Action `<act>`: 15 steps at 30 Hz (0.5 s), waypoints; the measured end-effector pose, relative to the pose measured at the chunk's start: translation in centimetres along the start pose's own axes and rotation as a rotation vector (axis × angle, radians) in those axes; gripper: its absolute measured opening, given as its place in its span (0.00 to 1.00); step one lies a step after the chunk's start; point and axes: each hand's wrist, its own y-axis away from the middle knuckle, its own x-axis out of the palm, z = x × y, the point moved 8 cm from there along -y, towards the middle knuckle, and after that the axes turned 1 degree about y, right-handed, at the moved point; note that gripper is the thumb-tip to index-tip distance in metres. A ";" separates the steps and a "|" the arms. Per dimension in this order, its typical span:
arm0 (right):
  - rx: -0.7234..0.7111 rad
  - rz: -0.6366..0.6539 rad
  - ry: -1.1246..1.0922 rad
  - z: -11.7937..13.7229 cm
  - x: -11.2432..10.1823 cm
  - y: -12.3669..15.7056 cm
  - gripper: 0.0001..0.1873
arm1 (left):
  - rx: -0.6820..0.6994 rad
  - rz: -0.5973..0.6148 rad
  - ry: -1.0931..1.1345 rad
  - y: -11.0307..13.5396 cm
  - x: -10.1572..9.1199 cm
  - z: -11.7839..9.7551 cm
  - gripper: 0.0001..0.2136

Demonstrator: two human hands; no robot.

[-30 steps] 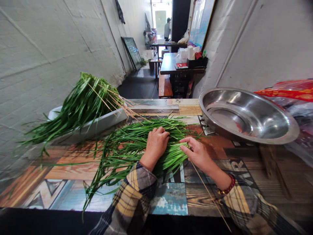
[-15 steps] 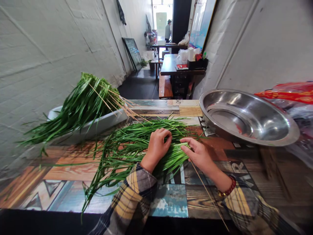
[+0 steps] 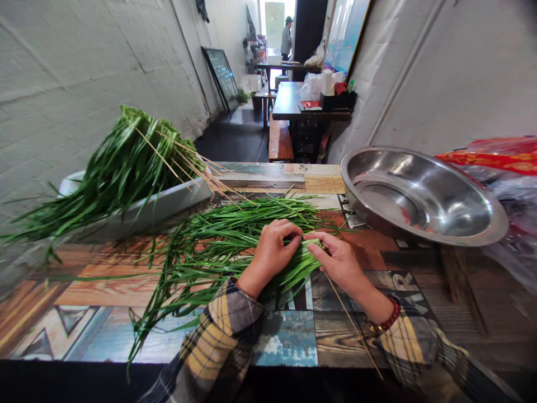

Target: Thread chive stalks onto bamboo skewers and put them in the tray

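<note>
A loose pile of green chives (image 3: 218, 246) lies across the patterned table (image 3: 289, 336). My left hand (image 3: 272, 252) rests on the pile with its fingers curled and pinching chive stalks near their cut ends. My right hand (image 3: 338, 260) is right beside it, fingers closed on a thin bamboo skewer (image 3: 352, 327) that runs back toward me past the wrist, with its tip at the chive ends. The two hands nearly touch.
A white tray (image 3: 168, 201) at the left holds several skewered chive bundles (image 3: 121, 168). A large steel basin (image 3: 419, 196) sits at the right, with red and clear plastic bags (image 3: 499, 159) behind it. Dark tables and a bench stand down the corridor, where a person (image 3: 286, 38) stands far off.
My left hand has slid right along the chives and curled its fingers into a pinch. It now meets my right hand at the cut ends. The camera view shifted slightly.
</note>
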 end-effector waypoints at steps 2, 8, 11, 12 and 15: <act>0.005 -0.001 0.003 -0.1 0.0 0.0 0.18 | -0.006 0.002 0.004 0.0 0.0 0.0 0.05; -0.013 0.001 0.026 0.1 0.0 0.0 0.17 | 0.001 -0.001 0.020 0.1 -0.1 -0.1 0.05; -0.017 -0.005 0.036 0.1 0.0 -0.1 0.17 | 0.004 -0.001 0.011 0.1 -0.1 -0.1 0.05; -0.018 -0.006 0.041 0.1 0.0 -0.1 0.17 | 0.005 -0.001 0.008 0.1 -0.1 -0.1 0.05; -0.018 -0.004 0.052 0.0 0.0 0.0 0.17 | 0.005 -0.003 0.002 0.1 -0.1 -0.1 0.05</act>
